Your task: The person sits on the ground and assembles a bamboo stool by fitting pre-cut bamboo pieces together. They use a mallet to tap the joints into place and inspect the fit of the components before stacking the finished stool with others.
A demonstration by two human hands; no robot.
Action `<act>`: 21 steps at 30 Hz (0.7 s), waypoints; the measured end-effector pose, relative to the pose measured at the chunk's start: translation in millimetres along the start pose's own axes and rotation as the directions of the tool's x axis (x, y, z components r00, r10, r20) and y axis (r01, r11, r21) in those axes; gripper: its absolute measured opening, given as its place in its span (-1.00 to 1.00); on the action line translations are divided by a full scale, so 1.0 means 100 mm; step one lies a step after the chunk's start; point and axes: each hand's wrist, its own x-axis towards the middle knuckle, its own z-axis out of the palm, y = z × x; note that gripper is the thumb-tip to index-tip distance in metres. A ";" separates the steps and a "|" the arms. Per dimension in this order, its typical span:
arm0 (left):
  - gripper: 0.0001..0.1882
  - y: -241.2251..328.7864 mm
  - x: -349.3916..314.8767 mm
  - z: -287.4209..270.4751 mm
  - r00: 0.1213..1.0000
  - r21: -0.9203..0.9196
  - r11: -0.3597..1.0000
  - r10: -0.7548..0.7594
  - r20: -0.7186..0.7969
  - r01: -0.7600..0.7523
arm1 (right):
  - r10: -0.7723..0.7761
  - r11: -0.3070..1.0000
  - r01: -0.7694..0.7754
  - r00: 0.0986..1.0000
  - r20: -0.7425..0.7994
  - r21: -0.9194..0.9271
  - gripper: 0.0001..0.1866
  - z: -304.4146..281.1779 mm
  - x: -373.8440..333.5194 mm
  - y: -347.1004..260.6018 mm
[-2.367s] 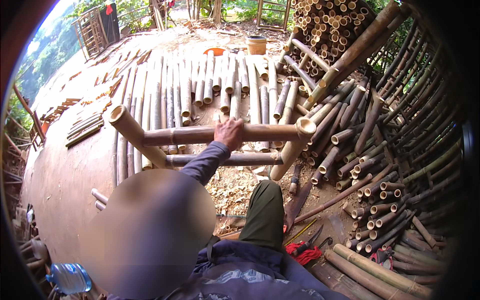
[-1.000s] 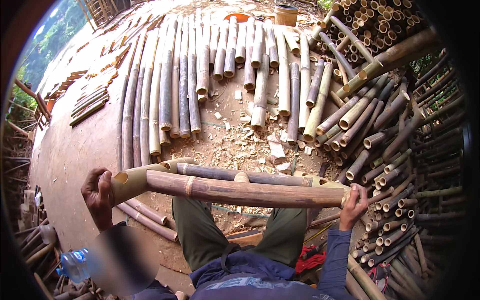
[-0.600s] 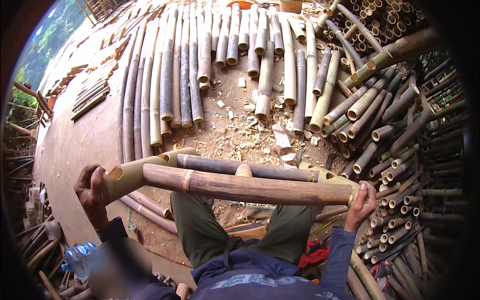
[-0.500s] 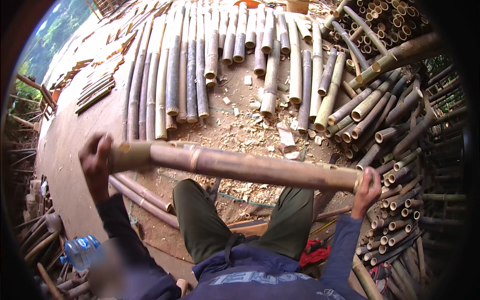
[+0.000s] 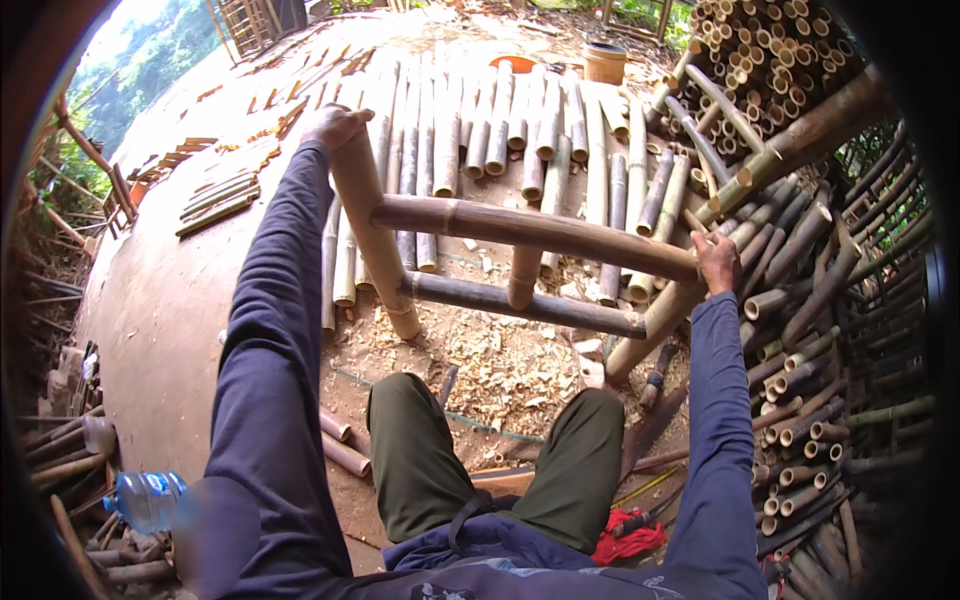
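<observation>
Both my arms reach forward over my knees, holding up a bamboo frame (image 5: 530, 228) between them. It has a thick post at each end, two rails across and a short strut joining the rails. My left hand (image 5: 335, 126) is closed round the top of the left post (image 5: 366, 190). At the other end my right hand (image 5: 717, 262) grips the top of the right post (image 5: 655, 328), close to where the upper rail meets it. Wood chips (image 5: 500, 370) lie scattered on the ground beneath the frame.
Rows of cut bamboo poles (image 5: 445, 140) lie ahead. Bamboo stacks (image 5: 800, 400) crowd my right side, with another pile (image 5: 770, 50) at the far right. A water bottle (image 5: 148, 502) is at my left, a red cloth (image 5: 628, 540) by my right leg, split bamboo strips (image 5: 218, 205) far left.
The bamboo frame, earlier level across my knees with mostly one thick pole showing, is now farther forward and turned so its rails and posts show. My left hand has gone up and forward.
</observation>
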 end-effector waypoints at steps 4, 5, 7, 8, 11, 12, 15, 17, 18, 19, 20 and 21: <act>-0.40 -0.37 -0.15 -0.15 0.933 0.192 0.981 0.063 -0.356 0.007 | -0.046 0.998 0.049 0.994 0.099 -0.033 -0.55 0.11 -0.20 -0.25; -0.35 -0.20 -0.24 -0.06 0.807 0.250 0.968 0.142 -0.574 0.008 | -0.151 0.987 0.153 0.986 0.067 -0.039 -0.54 0.06 -0.18 -0.14; -0.36 0.20 -0.50 0.11 0.567 0.136 0.976 0.211 -0.796 -0.172 | -0.292 0.956 0.292 0.956 0.023 -0.032 -0.54 0.03 -0.14 0.02; -0.45 0.27 -0.60 0.19 0.467 0.200 0.941 0.311 -0.828 -0.272 | -0.265 0.964 0.266 0.964 0.027 -0.011 -0.55 0.12 -0.12 -0.06; -0.46 1.07 -1.67 0.83 0.763 -0.315 0.726 0.434 -0.478 -0.611 | -0.191 0.979 0.194 0.980 0.055 -0.064 -0.54 0.11 0.06 0.12; -0.44 1.29 -2.15 0.96 0.792 -0.497 0.641 0.583 -0.180 -0.585 | -0.165 0.982 0.168 0.985 0.043 -0.082 -0.53 0.19 0.15 0.14; -0.41 1.62 -3.56 0.94 0.220 -0.734 0.467 0.883 0.413 -0.494 | -0.037 0.989 0.043 0.998 0.047 -0.144 -0.43 0.51 0.45 0.07; -0.38 1.62 -4.04 0.78 0.197 -0.688 0.487 0.866 0.460 -0.538 | 0.010 0.987 0.004 0.996 0.084 -0.163 -0.37 0.75 0.60 -0.03; -0.36 1.61 -4.12 0.72 0.244 -0.654 0.512 0.854 0.460 -0.557 | 0.025 0.988 -0.008 0.994 0.104 -0.156 -0.36 0.85 0.65 -0.05; -0.38 1.61 -4.06 0.66 0.337 -0.647 0.513 0.858 0.386 -0.564 | 0.003 0.985 0.013 0.996 0.094 -0.170 -0.36 0.85 0.75 0.07; -0.41 1.56 -4.00 0.66 0.433 -0.640 0.526 0.845 0.316 -0.560 | -0.018 0.983 0.035 0.995 0.097 -0.180 -0.35 0.90 0.75 0.12; -0.41 1.51 -3.89 0.71 0.555 -0.685 0.567 0.784 0.279 -0.456 | -0.002 0.981 0.016 0.998 0.070 -0.195 -0.37 0.89 0.78 0.20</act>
